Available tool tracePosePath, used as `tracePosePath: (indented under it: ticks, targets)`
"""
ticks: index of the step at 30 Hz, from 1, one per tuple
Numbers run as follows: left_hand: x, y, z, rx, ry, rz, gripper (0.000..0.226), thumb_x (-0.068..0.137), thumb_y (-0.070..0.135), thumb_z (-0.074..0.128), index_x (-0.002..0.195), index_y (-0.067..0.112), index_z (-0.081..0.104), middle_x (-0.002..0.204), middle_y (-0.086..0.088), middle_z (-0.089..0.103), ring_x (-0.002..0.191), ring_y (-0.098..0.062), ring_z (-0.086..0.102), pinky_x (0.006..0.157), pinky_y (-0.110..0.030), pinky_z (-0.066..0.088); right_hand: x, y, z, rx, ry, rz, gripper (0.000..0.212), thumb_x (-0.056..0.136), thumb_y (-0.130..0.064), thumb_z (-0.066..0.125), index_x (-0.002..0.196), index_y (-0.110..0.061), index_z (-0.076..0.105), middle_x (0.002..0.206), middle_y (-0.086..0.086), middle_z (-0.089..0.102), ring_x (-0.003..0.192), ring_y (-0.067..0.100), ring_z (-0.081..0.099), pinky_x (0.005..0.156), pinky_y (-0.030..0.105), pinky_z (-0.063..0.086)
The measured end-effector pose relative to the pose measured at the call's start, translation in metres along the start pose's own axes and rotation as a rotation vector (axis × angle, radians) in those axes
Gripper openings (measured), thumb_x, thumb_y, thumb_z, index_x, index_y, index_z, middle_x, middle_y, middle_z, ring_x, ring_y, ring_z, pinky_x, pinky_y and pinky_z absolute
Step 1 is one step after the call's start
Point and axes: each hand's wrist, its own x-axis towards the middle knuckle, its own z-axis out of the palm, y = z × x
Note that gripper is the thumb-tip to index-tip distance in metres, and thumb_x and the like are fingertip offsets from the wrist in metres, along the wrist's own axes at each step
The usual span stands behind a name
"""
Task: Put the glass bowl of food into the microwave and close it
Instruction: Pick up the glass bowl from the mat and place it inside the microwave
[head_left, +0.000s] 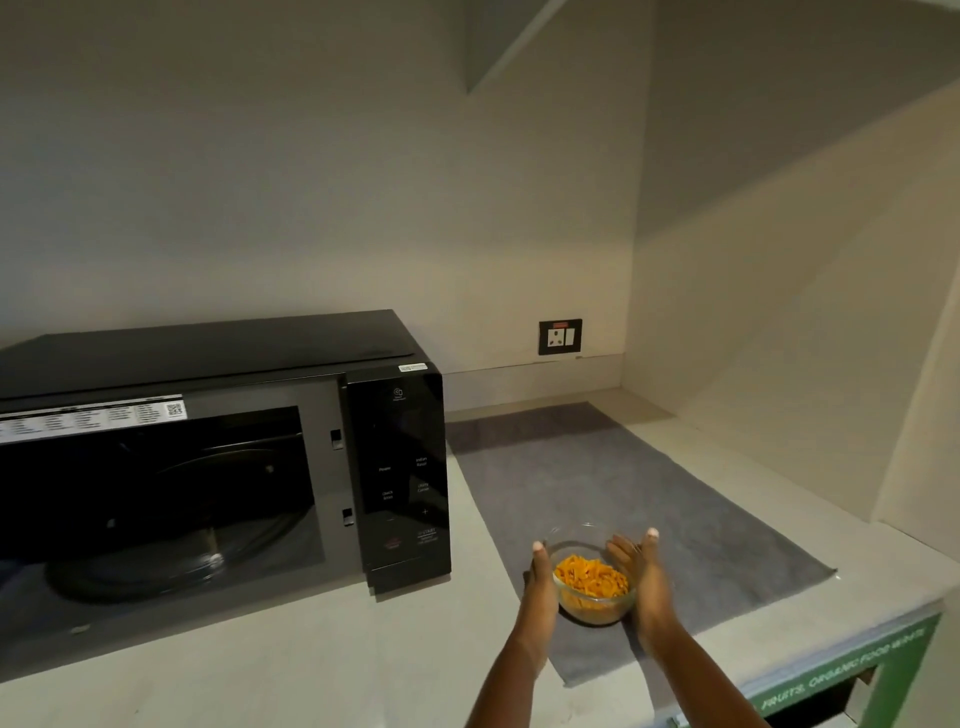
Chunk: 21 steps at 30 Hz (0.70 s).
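Closest to me, both forearms come up from the bottom edge, and I can see the left hand (540, 582) and the right hand (647, 577) set on either side of the glass bowl (595, 590). The palms face each other with the bowl between them, fingers held fairly straight rather than curled. The left palm sits against the bowl's left wall and the right one against its right wall, so I read it as a loose two-sided cradle. Whether the bowl is lifted or resting I cannot tell. The orange food (591, 578) fills the bowl about to its rim; I cannot make out the pieces well enough to say what they are.

The bowl is over the near part of a grey mat (623, 483) spread on the pale counter (322, 670). At the lower right a green panel (841, 675) carries white lettering, blurred and cut off by the frame.

Left of the bowl stands the black microwave (218, 467), its cavity open and dark, with a glass turntable (171, 566) dimly visible inside. Its door is out of view and its left side is cut off. The control panel (400, 483) labels are too faint to read. On the far wall is a socket plate (560, 336).
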Motion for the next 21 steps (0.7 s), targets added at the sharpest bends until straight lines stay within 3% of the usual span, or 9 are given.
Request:
tracePosePath:
  ticks: [2, 5, 8, 12, 14, 15, 18, 21]
  targets:
    - [-0.002, 0.001, 0.001, -0.001, 0.003, 0.013, 0.105, 0.07, 0.08, 0.013, 0.149, 0.011, 0.021, 0.157, -0.013, 0.022, 0.145, -0.026, 0.024, 0.121, -0.043, 0.019, 0.001, 0.002, 0.002, 0.013, 0.023, -0.024, 0.066, 0.097, -0.051, 0.018, 0.136, -0.003, 0.042, 0.143, 0.021, 0.044, 0.132, 0.035, 0.042, 0.112, 0.053, 0.031]
    - [-0.009, 0.002, -0.002, -0.032, 0.007, 0.04, 0.152, 0.023, 0.1, 0.021, 0.149, 0.014, 0.021, 0.156, -0.012, 0.027, 0.143, -0.026, 0.028, 0.12, -0.043, 0.023, -0.002, 0.006, 0.006, 0.056, 0.041, -0.04, 0.065, 0.097, -0.05, 0.019, 0.134, -0.003, 0.044, 0.141, 0.021, 0.047, 0.131, 0.035, 0.044, 0.112, 0.052, 0.032]
    - [-0.02, 0.001, -0.01, -0.027, 0.01, 0.072, 0.161, 0.01, 0.102, 0.022, 0.147, 0.018, 0.027, 0.153, -0.012, 0.033, 0.142, -0.026, 0.03, 0.119, -0.043, 0.026, -0.01, 0.014, 0.015, 0.108, 0.059, -0.043, 0.064, 0.098, -0.049, 0.02, 0.133, -0.002, 0.046, 0.141, 0.021, 0.047, 0.131, 0.034, 0.044, 0.113, 0.051, 0.032]
    - [-0.04, -0.003, -0.034, -0.054, 0.067, 0.138, 0.125, 0.046, 0.096, 0.013, 0.146, 0.024, 0.03, 0.156, -0.008, 0.028, 0.147, -0.026, 0.015, 0.121, -0.045, 0.019, -0.034, 0.029, 0.039, 0.179, 0.043, -0.039, 0.06, 0.099, -0.046, 0.022, 0.131, -0.002, 0.047, 0.138, 0.017, 0.05, 0.12, 0.026, 0.048, 0.108, 0.045, 0.035]
    - [-0.049, -0.004, -0.048, -0.062, 0.114, 0.181, 0.078, 0.083, 0.07, 0.008, 0.144, 0.027, 0.033, 0.154, -0.007, 0.032, 0.146, -0.025, 0.018, 0.121, -0.045, 0.021, -0.046, 0.036, 0.052, 0.185, 0.029, -0.019, 0.058, 0.098, -0.048, 0.024, 0.129, -0.006, 0.05, 0.131, 0.011, 0.053, 0.114, 0.02, 0.048, 0.105, 0.043, 0.037]
    - [-0.052, -0.004, -0.054, -0.061, 0.135, 0.208, 0.065, 0.092, 0.057, 0.006, 0.143, 0.028, 0.035, 0.152, -0.006, 0.035, 0.145, -0.025, 0.022, 0.12, -0.045, 0.023, -0.052, 0.04, 0.058, 0.17, 0.024, -0.018, 0.057, 0.097, -0.049, 0.024, 0.126, -0.009, 0.052, 0.127, 0.009, 0.055, 0.112, 0.019, 0.049, 0.102, 0.042, 0.039]
    - [-0.071, -0.005, -0.088, -0.096, 0.218, 0.261, 0.059, 0.097, 0.048, 0.007, 0.138, 0.026, 0.043, 0.14, -0.008, 0.051, 0.133, -0.023, 0.043, 0.115, -0.042, 0.034, -0.08, 0.055, 0.089, 0.119, -0.02, 0.013, 0.051, 0.096, -0.052, 0.025, 0.109, -0.018, 0.06, 0.113, 0.002, 0.061, 0.105, 0.019, 0.056, 0.093, 0.04, 0.047]
    - [-0.087, 0.0, -0.12, -0.108, 0.331, 0.3, 0.06, 0.095, 0.051, 0.009, 0.135, 0.027, 0.047, 0.131, -0.006, 0.058, 0.125, -0.023, 0.051, 0.111, -0.041, 0.04, -0.103, 0.069, 0.122, 0.089, -0.066, 0.012, 0.047, 0.095, -0.053, 0.027, 0.112, -0.023, 0.059, 0.116, 0.0, 0.06, 0.105, 0.016, 0.056, 0.098, 0.043, 0.045]
